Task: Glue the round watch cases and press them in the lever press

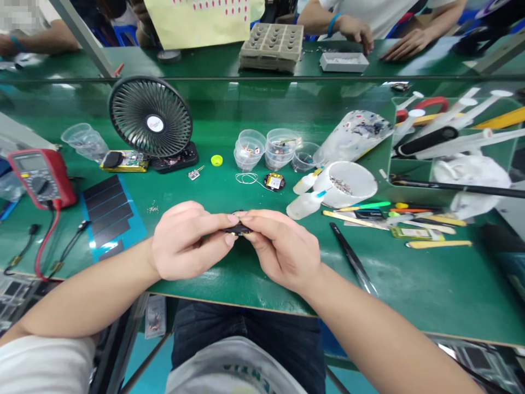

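Between my two hands, just above the green bench, is a small dark round part (238, 230), mostly covered by fingers. My left hand (192, 241) pinches its left side with thumb and forefinger. The fingers of my right hand (283, 243) grip it from the right. Its exact kind cannot be made out. Beyond the hands lies a similar round black module (274, 181) with a yellow-and-white top and a thin white wire (246, 178). To the right of my right hand, black tweezers (353, 254) rest on the bench.
A black fan (151, 116) and a red multimeter (41, 178) stand at left. Plastic cups (249, 150), dropper bottles (305, 205) and a white tub (348, 186) stand beyond my hands. Tools fill a clear bin (410, 180) at right. Across the bench is a co-worker's hand (356, 33).
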`<action>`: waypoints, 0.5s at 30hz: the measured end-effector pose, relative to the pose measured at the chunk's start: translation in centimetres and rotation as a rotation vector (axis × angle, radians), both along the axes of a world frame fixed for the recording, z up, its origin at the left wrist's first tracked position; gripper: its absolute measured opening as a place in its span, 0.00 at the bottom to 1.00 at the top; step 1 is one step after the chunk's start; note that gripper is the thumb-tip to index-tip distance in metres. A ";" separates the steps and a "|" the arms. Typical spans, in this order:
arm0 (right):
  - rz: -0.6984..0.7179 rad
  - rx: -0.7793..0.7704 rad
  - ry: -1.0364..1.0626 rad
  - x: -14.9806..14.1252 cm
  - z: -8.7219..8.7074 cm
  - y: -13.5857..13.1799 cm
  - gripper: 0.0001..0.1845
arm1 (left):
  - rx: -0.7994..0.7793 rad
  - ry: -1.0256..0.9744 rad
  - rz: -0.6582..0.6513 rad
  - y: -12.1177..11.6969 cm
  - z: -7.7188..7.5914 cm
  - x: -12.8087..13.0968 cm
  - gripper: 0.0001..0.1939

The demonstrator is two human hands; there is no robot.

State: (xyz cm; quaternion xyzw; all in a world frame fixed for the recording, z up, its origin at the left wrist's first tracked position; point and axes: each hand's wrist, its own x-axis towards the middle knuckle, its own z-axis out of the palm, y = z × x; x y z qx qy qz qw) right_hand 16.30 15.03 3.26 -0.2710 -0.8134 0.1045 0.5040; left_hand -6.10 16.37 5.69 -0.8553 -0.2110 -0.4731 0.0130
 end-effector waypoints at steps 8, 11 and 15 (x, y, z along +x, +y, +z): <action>-0.006 -0.003 -0.009 0.0 0.1 -0.1 0.14 | -0.011 0.008 -0.008 0.1 0.3 -0.1 0.06; -0.005 0.004 -0.006 0.0 0.1 -0.1 0.13 | -0.012 0.008 0.004 0.0 0.2 0.0 0.06; -0.005 0.001 -0.004 0.0 0.1 -0.1 0.13 | -0.002 0.000 0.016 0.0 0.0 0.1 0.06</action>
